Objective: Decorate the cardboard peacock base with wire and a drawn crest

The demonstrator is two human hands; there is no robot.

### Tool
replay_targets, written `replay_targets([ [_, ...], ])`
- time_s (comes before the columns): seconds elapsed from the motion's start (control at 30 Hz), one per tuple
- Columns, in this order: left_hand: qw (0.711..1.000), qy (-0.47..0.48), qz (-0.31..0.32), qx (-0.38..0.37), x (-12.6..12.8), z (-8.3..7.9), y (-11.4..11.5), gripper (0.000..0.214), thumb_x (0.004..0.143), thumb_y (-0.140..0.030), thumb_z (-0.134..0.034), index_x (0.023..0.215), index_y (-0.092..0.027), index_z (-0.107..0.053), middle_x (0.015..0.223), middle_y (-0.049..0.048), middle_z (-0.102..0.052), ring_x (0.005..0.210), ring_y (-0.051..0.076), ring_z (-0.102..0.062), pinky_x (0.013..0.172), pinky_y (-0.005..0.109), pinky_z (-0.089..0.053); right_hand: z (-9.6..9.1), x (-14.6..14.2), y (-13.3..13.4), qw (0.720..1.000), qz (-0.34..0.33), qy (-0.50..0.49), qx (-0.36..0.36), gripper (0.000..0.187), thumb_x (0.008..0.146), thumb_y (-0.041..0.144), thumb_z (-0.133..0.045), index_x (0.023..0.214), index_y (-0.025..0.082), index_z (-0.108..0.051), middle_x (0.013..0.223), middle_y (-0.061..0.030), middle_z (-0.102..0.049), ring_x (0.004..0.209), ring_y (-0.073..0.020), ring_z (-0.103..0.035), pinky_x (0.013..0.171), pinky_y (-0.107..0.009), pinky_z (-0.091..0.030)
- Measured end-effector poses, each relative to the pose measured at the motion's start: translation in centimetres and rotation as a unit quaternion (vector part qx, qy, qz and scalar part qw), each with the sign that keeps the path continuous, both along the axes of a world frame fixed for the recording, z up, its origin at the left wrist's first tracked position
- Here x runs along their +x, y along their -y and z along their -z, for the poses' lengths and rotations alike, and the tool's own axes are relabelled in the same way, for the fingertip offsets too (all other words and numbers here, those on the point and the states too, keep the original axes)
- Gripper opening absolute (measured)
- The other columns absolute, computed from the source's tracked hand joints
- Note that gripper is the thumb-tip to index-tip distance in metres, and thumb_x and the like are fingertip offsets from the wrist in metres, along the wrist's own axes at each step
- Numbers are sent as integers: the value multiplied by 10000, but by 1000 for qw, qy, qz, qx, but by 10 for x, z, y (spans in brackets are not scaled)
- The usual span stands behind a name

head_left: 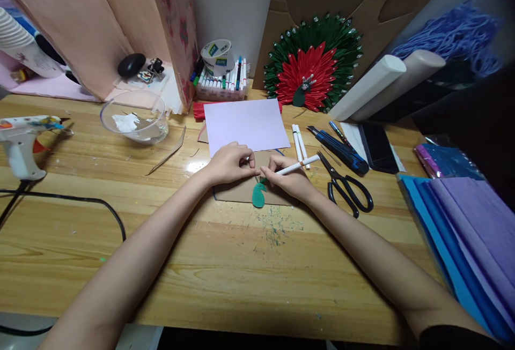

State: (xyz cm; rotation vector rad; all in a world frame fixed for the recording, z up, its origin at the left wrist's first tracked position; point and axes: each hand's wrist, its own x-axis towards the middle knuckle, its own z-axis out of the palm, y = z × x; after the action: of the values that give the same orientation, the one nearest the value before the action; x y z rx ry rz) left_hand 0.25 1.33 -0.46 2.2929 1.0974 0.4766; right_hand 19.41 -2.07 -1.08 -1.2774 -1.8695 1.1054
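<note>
My right hand (287, 177) grips a white marker (298, 165) with a brownish band, its tip end hidden by the fingers. Under that tip lies a small green cutout (258, 195), rounded at the bottom and narrower on top, on a piece of brown cardboard (233, 191). My left hand (233, 163) rests on the cardboard with curled fingers, their tips meeting the right hand's at the cutout's top. What those left fingertips pinch is hidden. A pale lilac sheet (247, 125) lies just behind both hands.
Right of my hands are black scissors (348, 186), a blue utility knife (340, 149), two white markers (298, 143) and a phone (378, 148). A red-green peacock-like craft (309, 66) stands behind. Leftward are a clear bowl (155, 125) and a glue gun (22, 143) with its cord.
</note>
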Motion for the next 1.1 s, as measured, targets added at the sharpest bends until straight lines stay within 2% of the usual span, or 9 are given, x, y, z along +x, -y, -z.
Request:
replay_targets([
  [0.13, 1000, -3, 1, -1, 0, -1, 0, 255, 760, -448, -592, 764, -194, -613, 729, 21, -584, 748, 167, -479, 638, 267, -322, 0, 0, 0, 1000, 10, 1, 24, 344, 814, 343, -569, 547, 200, -405, 516, 35, -481, 509, -96, -436, 503, -264, -333],
  [0.73, 1000, 1, 3, -9, 0, 0, 0, 249, 769, -438, -589, 771, -190, -617, 755, 28, -597, 766, 172, -475, 656, 270, -315, -1, -2, -1, 999, 28, -11, 20, 333, 815, 343, -572, 558, 201, -413, 515, 38, -478, 492, -97, -430, 501, -259, -320],
  [0.93, 1000, -1, 6, 1, 0, 0, 0, 253, 757, -440, -608, 773, -187, -615, 730, 20, -578, 745, 163, -469, 651, 267, -315, -1, 1, -1, 998, 54, -35, 14, 349, 811, 321, -550, 529, 205, -380, 445, 50, -460, 442, -89, -412, 486, -243, -336],
  [1.1, 1000, -7, 7, 3, 0, 1, -2, 246, 761, -434, -603, 762, -188, -610, 713, 16, -569, 733, 160, -464, 645, 266, -313, 1, 2, -1, 1000, 28, -8, 12, 325, 790, 264, -549, 522, 205, -376, 441, 45, -470, 444, -91, -404, 473, -240, -316],
])
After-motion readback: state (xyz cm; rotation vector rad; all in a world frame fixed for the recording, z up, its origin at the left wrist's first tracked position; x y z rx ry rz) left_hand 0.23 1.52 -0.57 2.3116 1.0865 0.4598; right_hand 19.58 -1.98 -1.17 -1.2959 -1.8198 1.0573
